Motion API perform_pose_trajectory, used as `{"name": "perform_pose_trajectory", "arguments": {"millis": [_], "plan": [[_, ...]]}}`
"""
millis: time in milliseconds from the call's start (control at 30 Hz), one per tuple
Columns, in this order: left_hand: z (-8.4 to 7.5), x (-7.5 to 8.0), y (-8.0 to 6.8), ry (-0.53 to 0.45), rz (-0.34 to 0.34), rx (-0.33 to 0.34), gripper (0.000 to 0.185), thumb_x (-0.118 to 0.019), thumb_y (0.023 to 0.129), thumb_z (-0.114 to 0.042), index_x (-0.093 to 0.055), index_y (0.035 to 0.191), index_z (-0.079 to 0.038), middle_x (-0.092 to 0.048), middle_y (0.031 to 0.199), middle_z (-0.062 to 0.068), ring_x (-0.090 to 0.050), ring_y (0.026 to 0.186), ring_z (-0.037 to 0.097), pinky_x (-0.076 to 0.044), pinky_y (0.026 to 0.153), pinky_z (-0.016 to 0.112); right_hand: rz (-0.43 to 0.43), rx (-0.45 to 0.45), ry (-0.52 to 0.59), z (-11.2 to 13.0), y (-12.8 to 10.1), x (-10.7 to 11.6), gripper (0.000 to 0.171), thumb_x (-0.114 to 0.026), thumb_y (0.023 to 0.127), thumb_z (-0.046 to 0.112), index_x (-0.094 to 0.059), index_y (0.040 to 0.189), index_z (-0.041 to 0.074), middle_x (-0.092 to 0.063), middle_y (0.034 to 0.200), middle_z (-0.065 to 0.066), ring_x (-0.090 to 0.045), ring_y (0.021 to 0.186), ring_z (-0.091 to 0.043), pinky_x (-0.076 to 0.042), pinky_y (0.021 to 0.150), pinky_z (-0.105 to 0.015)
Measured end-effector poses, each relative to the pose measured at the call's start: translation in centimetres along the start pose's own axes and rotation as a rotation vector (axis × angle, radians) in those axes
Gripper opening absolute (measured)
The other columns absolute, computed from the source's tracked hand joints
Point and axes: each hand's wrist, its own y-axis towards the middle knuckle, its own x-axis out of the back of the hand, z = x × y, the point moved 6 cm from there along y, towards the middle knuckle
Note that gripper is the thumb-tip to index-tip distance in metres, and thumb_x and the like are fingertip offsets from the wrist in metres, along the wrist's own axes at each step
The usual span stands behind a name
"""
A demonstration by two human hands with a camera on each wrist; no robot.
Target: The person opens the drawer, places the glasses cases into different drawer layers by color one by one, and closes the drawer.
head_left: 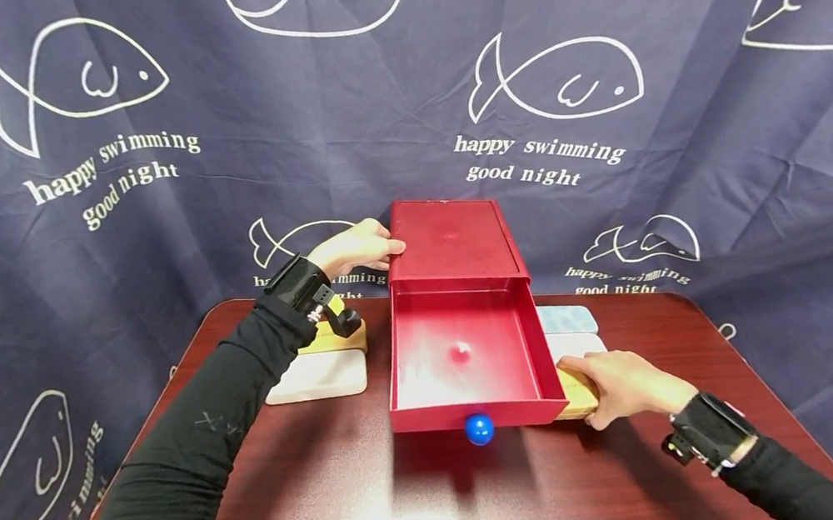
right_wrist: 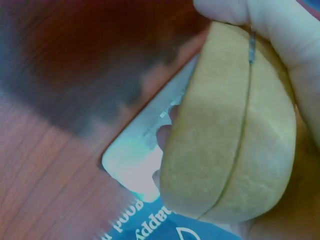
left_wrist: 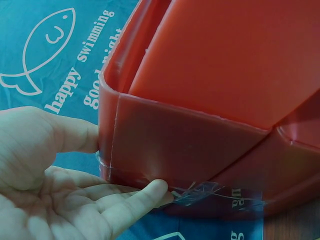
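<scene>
Here, a round blue knob [head_left: 480, 429] sits nearest the camera, fixed to the front wall of a glossy red plastic drawer [head_left: 464, 364] pulled well out over a dark reddish wooden table [head_left: 379, 498]. Just beside the drawer's front right corner, the person's right hand [head_left: 628, 386] rests on the table with fingers and thumb curled round a yellow rounded-rectangular pad [right_wrist: 232, 135]; the right wrist view shows the grip closing over its edge. Past that hand, a white rounded pad [head_left: 577, 343] and a pale blue one [head_left: 567, 318] lie along the drawer's right side. On the left side lie a second white rounded pad [head_left: 316, 377] and, behind it, a second yellow one [head_left: 334, 339], partly hidden by the left wrist. Farther back, the left hand [head_left: 355, 247] is spread against the left side of the red box casing [head_left: 454, 241], thumb and fingers straight on its wall. Behind hangs a navy fish-printed cloth [head_left: 113, 155].
</scene>
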Motion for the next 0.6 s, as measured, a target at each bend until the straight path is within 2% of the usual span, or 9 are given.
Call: {"name": "perform_pose_trajectory", "arguments": {"millis": [233, 367, 533, 600], "plan": [[-0.1, 0.0, 0.0, 0.004, -0.006, 0.005, 0.032, -0.053, 0.102, -0.010, -0.055, 0.124, 0.014, -0.062, 0.110, 0.015, -0.064, 0.114, 0.029, -0.049, 0.111, 0.042, -0.038, -0.045, -0.023, -0.4, -0.8, 1.9, 0.068, -0.090, 0.062, 0.045, -0.062, 0.119, 0.021, -0.054, 0.082, 0.014, -0.047, 0.071, -0.004, -0.041, 0.059, -0.027], [-0.2, 0.0, -0.1, 0.005, -0.004, 0.002, 0.032, -0.052, 0.102, -0.009, -0.056, 0.124, 0.014, -0.062, 0.111, 0.016, -0.064, 0.116, 0.030, -0.049, 0.111, 0.043, -0.070, -0.082, -0.027, -0.7, -1.4, 3.4, 0.076, -0.090, 0.064, 0.049, -0.062, 0.126, 0.015, -0.062, 0.091, 0.007, -0.053, 0.077, -0.009, -0.045, 0.063, -0.031], [-0.1, -0.1, -0.2, 0.006, 0.003, -0.003, 0.033, -0.051, 0.103, -0.009, -0.057, 0.124, 0.015, -0.065, 0.115, 0.020, -0.064, 0.121, 0.034, -0.048, 0.111, 0.043, -0.162, -0.105, -0.036, -0.8, -2.2, 6.2, 0.083, -0.090, 0.065, 0.052, -0.062, 0.130, 0.010, -0.069, 0.104, -0.001, -0.058, 0.084, -0.014, -0.050, 0.068, -0.036], [-0.1, -0.2, -0.2, 0.005, 0.004, -0.001, 0.033, -0.051, 0.103, -0.009, -0.056, 0.125, 0.015, -0.065, 0.117, 0.020, -0.063, 0.122, 0.035, -0.048, 0.111, 0.043, -0.212, -0.104, -0.055, -0.8, -2.6, 7.5, 0.083, -0.091, 0.065, 0.052, -0.062, 0.130, 0.011, -0.069, 0.104, -0.001, -0.059, 0.084, -0.014, -0.051, 0.068, -0.036]]}}
